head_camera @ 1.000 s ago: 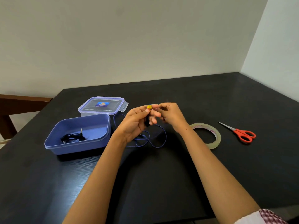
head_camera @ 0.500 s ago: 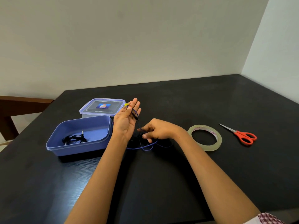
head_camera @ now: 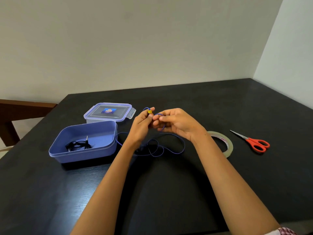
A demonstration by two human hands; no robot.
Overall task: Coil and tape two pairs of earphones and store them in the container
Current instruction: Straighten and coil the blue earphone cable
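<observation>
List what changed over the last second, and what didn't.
The right hand, down at the table half a second ago, has risen to the left hand and pinches the blue cord; the left hand, flat then, now pinches the yellow earbud. Container, black earphones, lid, tape and scissors stayed put.

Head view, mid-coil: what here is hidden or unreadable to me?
1. The blue cord: the stretch inside both grips is covered by fingers of the left hand and right hand; turns wound cannot be counted.
2. The black earphones in the container: too small to tell whether they are taped.
3. The tape roll: partly behind the right wrist.
4. The lid label: too small to read.
</observation>
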